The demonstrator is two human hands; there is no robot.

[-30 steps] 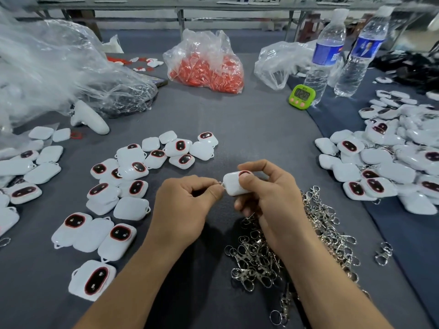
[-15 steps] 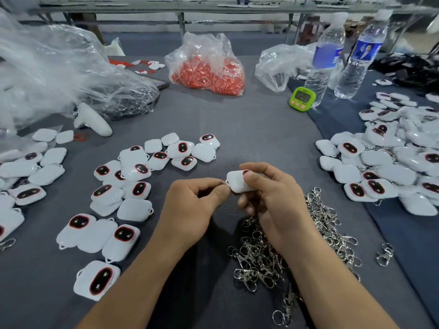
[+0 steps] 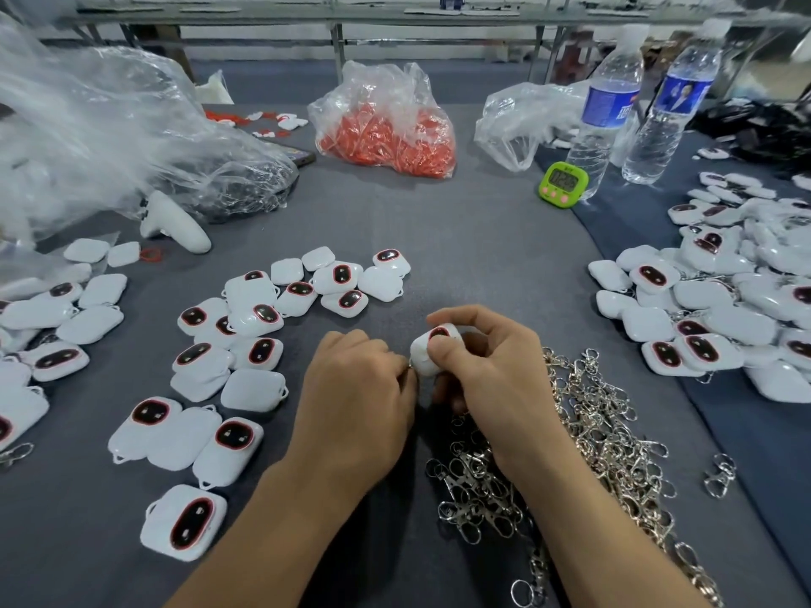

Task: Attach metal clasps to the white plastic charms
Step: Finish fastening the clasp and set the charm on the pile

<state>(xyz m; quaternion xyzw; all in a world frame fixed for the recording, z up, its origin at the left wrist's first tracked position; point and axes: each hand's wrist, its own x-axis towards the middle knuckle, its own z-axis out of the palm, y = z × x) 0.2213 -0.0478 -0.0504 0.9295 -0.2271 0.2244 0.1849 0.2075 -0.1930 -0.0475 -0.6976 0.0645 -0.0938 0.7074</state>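
Note:
My right hand (image 3: 487, 366) grips a white plastic charm (image 3: 423, 351) with a dark red-rimmed oval, thumb on its front. My left hand (image 3: 355, 401) is curled right beside the charm's left corner, its fingertips pinching a small metal clasp that is almost wholly hidden. A heap of silver metal clasps (image 3: 583, 436) lies on the grey table under and right of my right wrist. Loose white charms (image 3: 245, 340) are scattered to the left, and a big pile of charms (image 3: 719, 309) sits on the right.
At the back stand a clear bag of orange-red parts (image 3: 390, 133), two water bottles (image 3: 605, 107), a green timer (image 3: 563, 184), and crumpled clear plastic bags (image 3: 101, 133) at the left. A white handle-shaped controller (image 3: 173, 223) lies near them. A lone clasp (image 3: 719, 473) lies at the right.
My left hand has rolled over so its back faces up, closing in on the charm's corner. The right hand has tilted the charm slightly; both stay in the same spot.

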